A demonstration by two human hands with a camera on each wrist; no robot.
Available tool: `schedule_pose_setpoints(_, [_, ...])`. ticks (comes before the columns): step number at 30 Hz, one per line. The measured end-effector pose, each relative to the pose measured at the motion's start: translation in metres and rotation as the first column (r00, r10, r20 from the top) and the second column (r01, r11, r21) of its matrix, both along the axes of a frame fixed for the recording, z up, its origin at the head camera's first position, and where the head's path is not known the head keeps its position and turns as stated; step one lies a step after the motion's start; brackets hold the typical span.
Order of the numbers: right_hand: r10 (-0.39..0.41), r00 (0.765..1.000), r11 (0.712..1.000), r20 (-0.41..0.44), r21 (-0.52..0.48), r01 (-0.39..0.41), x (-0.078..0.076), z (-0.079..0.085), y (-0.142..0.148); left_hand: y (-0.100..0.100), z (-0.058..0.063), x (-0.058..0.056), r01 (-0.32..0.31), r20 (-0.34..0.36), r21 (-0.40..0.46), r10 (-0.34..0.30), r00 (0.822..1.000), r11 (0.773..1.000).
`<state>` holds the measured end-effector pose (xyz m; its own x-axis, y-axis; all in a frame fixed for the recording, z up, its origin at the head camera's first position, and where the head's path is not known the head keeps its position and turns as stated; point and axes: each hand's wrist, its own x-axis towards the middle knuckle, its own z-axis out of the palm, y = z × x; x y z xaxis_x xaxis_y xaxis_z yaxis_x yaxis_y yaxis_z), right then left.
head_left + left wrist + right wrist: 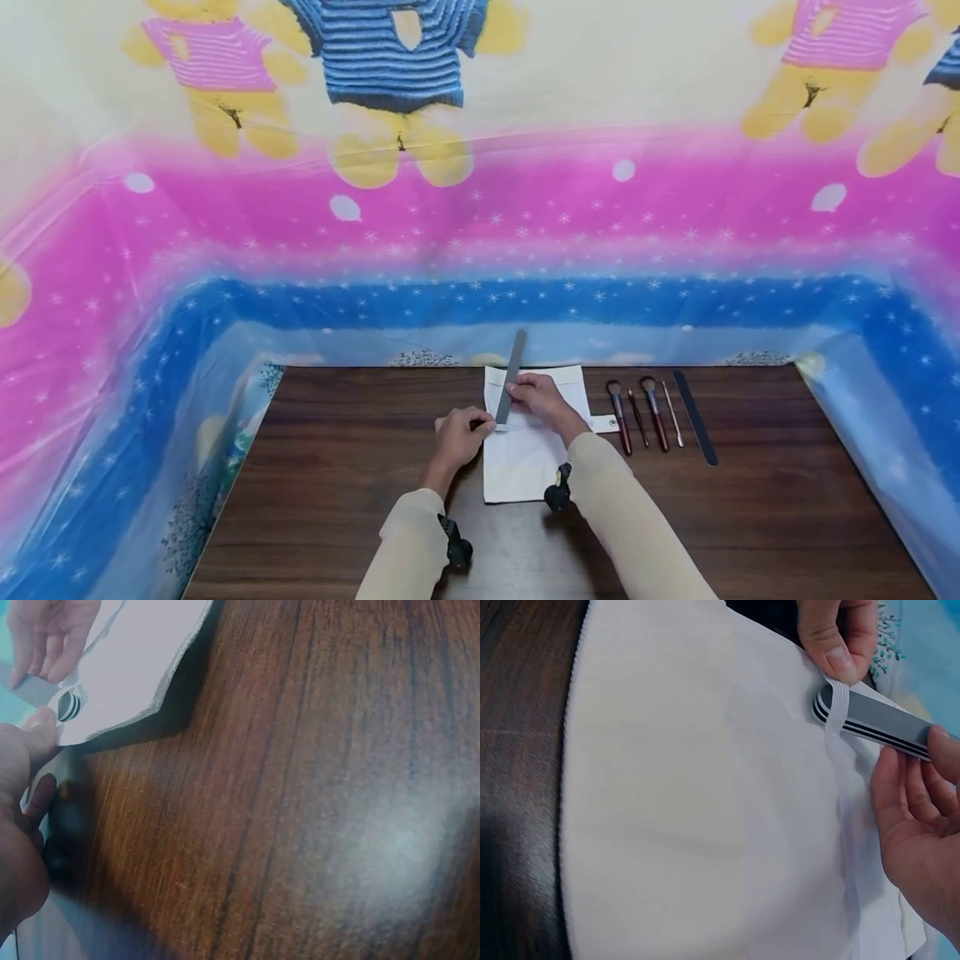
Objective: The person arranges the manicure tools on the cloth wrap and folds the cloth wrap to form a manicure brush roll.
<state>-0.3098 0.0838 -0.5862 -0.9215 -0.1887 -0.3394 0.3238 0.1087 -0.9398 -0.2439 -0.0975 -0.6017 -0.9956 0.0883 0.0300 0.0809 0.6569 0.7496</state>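
Note:
My right hand [540, 394] holds a grey nail buffer [513, 367] with dark and white layered edges between thumb and fingers. It slants over an opened white cloth pouch [521, 471] on the table. In the right wrist view, the buffer's rounded end [832, 703] sits under a white elastic band [839, 712] on the pouch. Thumb and finger of my left hand [459, 437] pinch that band at the pouch's left edge. The left wrist view shows the left hand [19, 787] at the pouch corner, close to the buffer's end [68, 706].
Right of the pouch, beside its snap strap [602, 424], lie two makeup brushes [618, 417], a thin dark-handled tool [638, 417], a slim metal tool [672, 412] and a black nail file [696, 421]. Patterned cloth [450, 300] surrounds the wooden table [322, 483].

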Motion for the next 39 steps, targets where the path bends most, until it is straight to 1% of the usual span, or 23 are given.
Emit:
schedule_pose_setpoints(6, [0.099, 0.993, 0.994, 0.068, 0.041, -0.101, 0.001, 0.006, 0.003, -0.001, 0.000, 0.002, 0.005, 0.009, 0.034, -0.006, 1.000, 0.999])
schedule_pose_setpoints(10, [0.193, 0.975, 0.978, 0.109, 0.058, -0.200, 0.004, 0.007, 0.005, -0.001, 0.000, 0.003, -0.001, 0.005, 0.049, 0.001, 1.000, 0.999])
schedule_pose_setpoints(13, [0.253, 0.960, 0.962, 0.119, 0.073, -0.262, 0.004, 0.007, 0.006, -0.001, -0.001, 0.004, -0.005, 0.005, 0.058, 0.004, 1.000, 0.998])
schedule_pose_setpoints(16, [0.260, 0.957, 0.960, 0.130, 0.071, -0.270, 0.003, 0.007, 0.008, -0.001, -0.001, 0.006, 0.004, 0.004, 0.059, -0.004, 1.000, 0.998])
schedule_pose_setpoints(19, [0.231, 0.966, 0.970, 0.114, 0.046, -0.237, 0.001, 0.007, 0.007, -0.001, -0.001, 0.008, 0.014, 0.007, 0.057, -0.014, 1.000, 0.998])
schedule_pose_setpoints(24, [0.089, 0.995, 0.996, 0.048, -0.009, -0.089, -0.004, 0.010, -0.001, -0.002, -0.002, 0.008, 0.030, -0.005, 0.040, -0.030, 1.000, 0.999])
schedule_pose_setpoints(27, [-0.006, 1.000, 1.000, 0.029, 0.010, 0.006, -0.007, 0.012, -0.006, -0.002, -0.003, 0.008, 0.035, -0.012, 0.040, -0.034, 0.999, 0.999])
schedule_pose_setpoints(29, [-0.043, 0.999, 0.999, 0.020, 0.034, 0.043, -0.008, 0.012, -0.009, -0.002, -0.003, 0.007, 0.031, -0.016, 0.045, -0.031, 0.999, 0.999])
schedule_pose_setpoints(31, [-0.064, 0.998, 0.997, 0.019, 0.043, 0.063, -0.009, 0.011, -0.009, -0.002, -0.004, 0.006, 0.022, -0.020, 0.054, -0.021, 1.000, 0.998])
schedule_pose_setpoints(33, [-0.067, 0.997, 0.997, 0.027, 0.035, 0.066, -0.009, 0.010, -0.008, -0.002, -0.005, 0.006, 0.006, -0.027, 0.072, -0.004, 1.000, 0.997])
schedule_pose_setpoints(35, [-0.058, 0.998, 0.998, 0.032, 0.021, 0.058, -0.009, 0.009, -0.006, -0.001, -0.006, 0.005, -0.006, -0.028, 0.123, 0.010, 1.000, 0.992])
schedule_pose_setpoints(39, [-0.044, 0.998, 0.999, 0.048, -0.010, 0.044, -0.008, 0.008, 0.000, 0.000, -0.007, 0.003, -0.011, -0.043, 0.235, 0.022, 0.999, 0.972])
